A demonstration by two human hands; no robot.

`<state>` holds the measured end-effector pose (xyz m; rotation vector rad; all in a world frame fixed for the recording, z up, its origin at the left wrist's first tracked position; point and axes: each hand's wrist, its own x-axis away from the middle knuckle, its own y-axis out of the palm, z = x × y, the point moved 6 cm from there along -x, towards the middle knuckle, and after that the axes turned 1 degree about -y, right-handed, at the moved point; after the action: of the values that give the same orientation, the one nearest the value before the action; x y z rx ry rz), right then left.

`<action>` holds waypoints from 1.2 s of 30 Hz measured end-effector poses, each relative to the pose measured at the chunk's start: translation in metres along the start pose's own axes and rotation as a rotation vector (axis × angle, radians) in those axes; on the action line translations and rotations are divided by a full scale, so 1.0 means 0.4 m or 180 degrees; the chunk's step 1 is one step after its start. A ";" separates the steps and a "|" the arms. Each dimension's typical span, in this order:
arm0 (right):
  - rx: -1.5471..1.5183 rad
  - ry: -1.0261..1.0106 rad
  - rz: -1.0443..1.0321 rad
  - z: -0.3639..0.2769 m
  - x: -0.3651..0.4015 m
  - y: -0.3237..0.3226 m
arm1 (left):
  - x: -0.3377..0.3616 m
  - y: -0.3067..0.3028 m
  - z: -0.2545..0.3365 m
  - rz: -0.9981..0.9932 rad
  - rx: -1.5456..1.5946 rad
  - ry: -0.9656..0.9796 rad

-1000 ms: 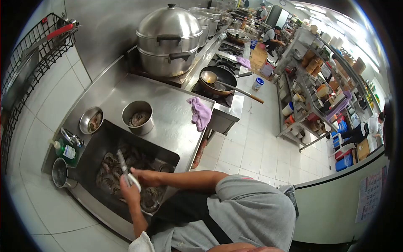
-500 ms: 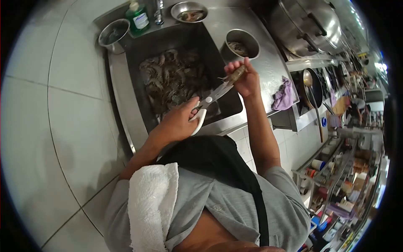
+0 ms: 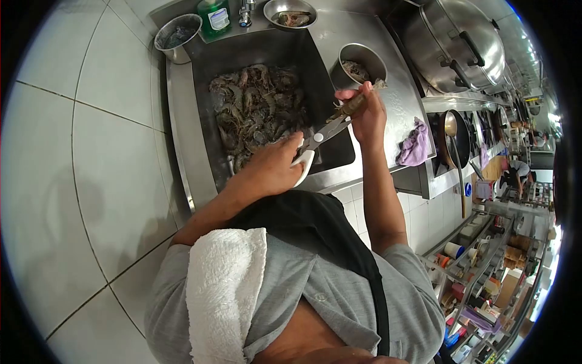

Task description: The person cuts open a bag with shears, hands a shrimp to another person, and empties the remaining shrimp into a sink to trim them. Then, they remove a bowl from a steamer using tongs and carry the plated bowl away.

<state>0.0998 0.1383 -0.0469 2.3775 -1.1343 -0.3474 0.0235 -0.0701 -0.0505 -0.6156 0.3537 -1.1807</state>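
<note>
My left hand (image 3: 274,167) is closed around the white handles of a pair of scissors (image 3: 319,138), whose blades point up and to the right. Pinched in the fingers of my right hand (image 3: 371,120) is a shrimp (image 3: 350,109), held over the sink's right edge. The blades meet the shrimp at its lower end, where thin legs or feelers stick out. Below and to the left, a heap of raw shrimp (image 3: 257,106) lies in the dark sink (image 3: 203,103). Just beyond my right hand stands a steel pot (image 3: 377,64) with some shrimp inside.
Behind the sink are a faucet (image 3: 245,13), a green soap bottle (image 3: 214,17) and a steel bowl (image 3: 309,17). A metal container (image 3: 194,25) sits at the back left corner. On the right are a purple cloth (image 3: 414,144), a large pot (image 3: 448,45) and a wok (image 3: 445,130).
The shrimp in my right hand has turned, its far end now pointing to the upper right near the pot. The scissors remain at its lower end. The whole view has shifted slightly.
</note>
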 end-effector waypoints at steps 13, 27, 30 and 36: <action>0.0061 -0.0360 0.0046 -0.040 0.015 0.005 | 0.004 0.004 0.040 -0.0325 0.0569 -0.0086; -0.0397 0.0368 0.0616 -0.018 -0.029 -0.031 | -0.034 0.102 0.047 -0.1308 0.4032 -0.0599; -0.0389 0.0286 0.0549 -0.035 -0.036 -0.028 | -0.040 0.115 0.042 -0.1266 0.4144 -0.0620; -0.0145 0.0147 0.0643 -0.051 -0.031 -0.018 | -0.038 0.119 0.062 -0.1312 0.4473 -0.0467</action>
<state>0.1053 0.1583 -0.0329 2.1965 -1.3167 -0.2451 0.0676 -0.0377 -0.0609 0.4907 -0.7532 -1.4341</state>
